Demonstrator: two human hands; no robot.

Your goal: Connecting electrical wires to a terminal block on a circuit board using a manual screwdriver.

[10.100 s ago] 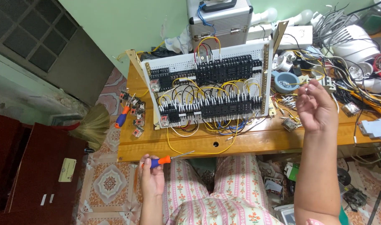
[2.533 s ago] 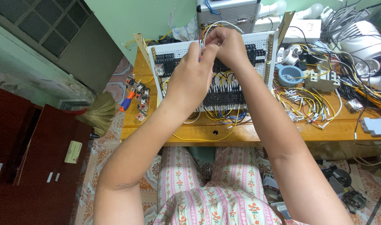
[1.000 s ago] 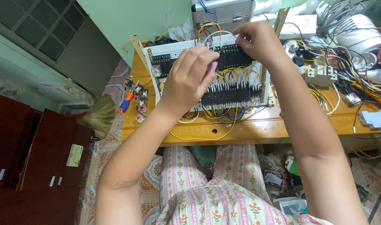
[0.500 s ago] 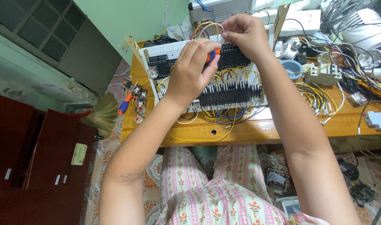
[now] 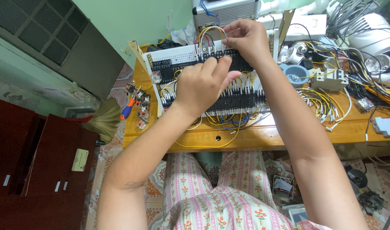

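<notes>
- Left hand (image 5: 202, 85) grips an orange-handled screwdriver (image 5: 221, 60), tip on the upper terminal row.
- Right hand (image 5: 246, 39) pinches a wire loop (image 5: 210, 30), steadying it at the white wiring panel (image 5: 178, 54) on the wooden table (image 5: 263, 134).

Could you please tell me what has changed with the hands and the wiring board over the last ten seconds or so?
The left hand rose from the lap, where it held an orange-handled screwdriver, onto the wiring board. The right hand came in from beside the table and now pinches at the wire loops along the board's top edge. The board, blue bowl and loose wires stayed put.
</notes>
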